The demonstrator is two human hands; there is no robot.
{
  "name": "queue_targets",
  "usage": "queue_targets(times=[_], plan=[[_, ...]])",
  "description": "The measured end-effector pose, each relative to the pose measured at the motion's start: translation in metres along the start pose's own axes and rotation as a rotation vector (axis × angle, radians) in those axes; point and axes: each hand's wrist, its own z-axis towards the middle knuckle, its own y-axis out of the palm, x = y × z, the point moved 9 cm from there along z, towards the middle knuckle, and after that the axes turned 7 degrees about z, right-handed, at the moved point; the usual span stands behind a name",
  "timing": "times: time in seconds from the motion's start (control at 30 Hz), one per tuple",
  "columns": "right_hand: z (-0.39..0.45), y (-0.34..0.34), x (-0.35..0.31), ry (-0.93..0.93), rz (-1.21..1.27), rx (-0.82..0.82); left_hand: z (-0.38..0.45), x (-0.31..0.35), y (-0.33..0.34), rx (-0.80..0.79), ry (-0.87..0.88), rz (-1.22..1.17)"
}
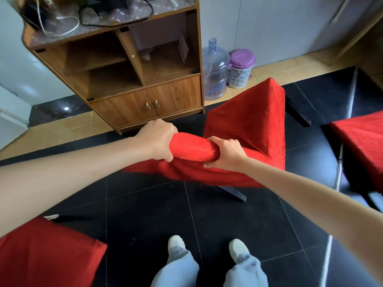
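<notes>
A red velvet seat cushion (192, 150) bulges up from a red-covered chair (246, 121) in the middle of the head view. My left hand (159, 141) grips the cushion's left end, fingers curled under its edge. My right hand (226, 153) grips the same cushion a little to the right, thumb on top and fingers wrapped round the roll. The chair's backrest stands behind my right hand, and its dark legs (234, 193) show below the seat.
A wooden cabinet (132, 79) with cables on top stands behind the chair. A large water bottle (214, 69) and a purple-lidded bin (241, 67) sit by the wall. More red cushioned seats lie at the lower left (47, 253) and right edge (360, 137). My feet stand on black tiles.
</notes>
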Motion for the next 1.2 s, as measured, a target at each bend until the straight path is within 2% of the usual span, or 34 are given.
queue_targets(times=[0.33,0.93,1.1,1.2], plan=[[-0.023,-0.021,0.019,-0.097,0.089,0.076,-0.002,0.04,-0.021,0.017,-0.01,0.053],[-0.074,-0.055,0.056,-0.085,0.153,-0.009,-0.013,0.118,-0.045,0.023,-0.047,0.114],[-0.088,-0.069,0.071,-0.071,0.166,0.006,-0.015,0.141,-0.056,0.107,-0.073,0.114],[-0.096,-0.076,0.079,-0.066,0.17,0.002,-0.026,0.144,-0.057,0.238,-0.122,-0.088]])
